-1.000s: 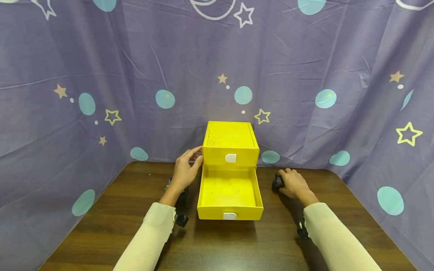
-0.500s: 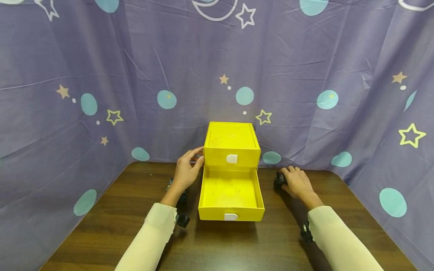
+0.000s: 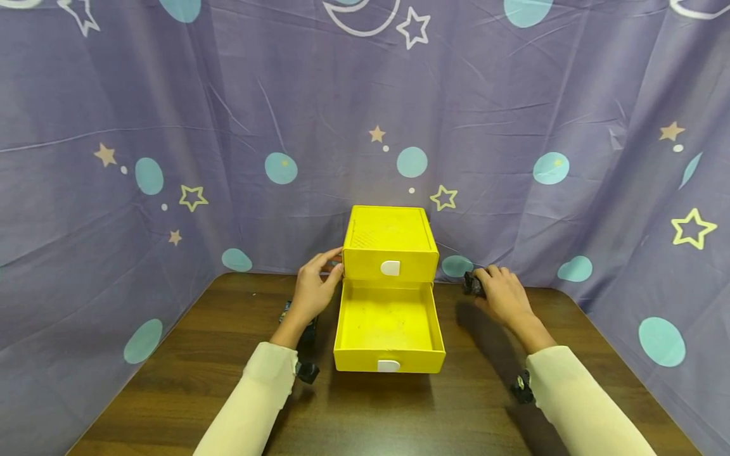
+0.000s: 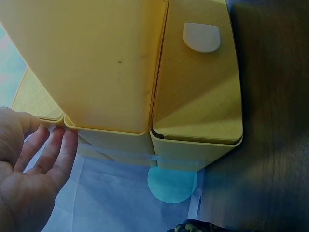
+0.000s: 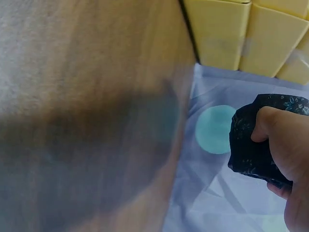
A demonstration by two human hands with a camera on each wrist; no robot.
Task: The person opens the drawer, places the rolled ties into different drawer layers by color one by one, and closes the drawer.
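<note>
A yellow drawer unit [image 3: 390,229] stands on the table with its middle drawer [image 3: 356,360] pulled out, its floor bare. Below that, the bottom drawer [image 4: 203,92] is pushed in, as the left wrist view shows. My left hand [image 3: 312,288] rests its fairly straight fingers on the unit's left side near the top drawer's front corner. To the right of the unit, my right hand [image 3: 504,296] pinches a dark, flower-patterned cloth bundle [image 5: 253,145] between thumb and fingers, above the tabletop. The hand covers part of the bundle.
A dark patterned item [image 3: 310,330] lies left of the unit, partly hidden under my left forearm. Purple curtain [image 3: 485,126] with stars and dots hangs behind and beside the brown wooden table [image 3: 376,421].
My right hand has lifted the cloth bundle off the table and moved slightly up and away, its shadow now separate. My left hand and the drawers keep their places.
</note>
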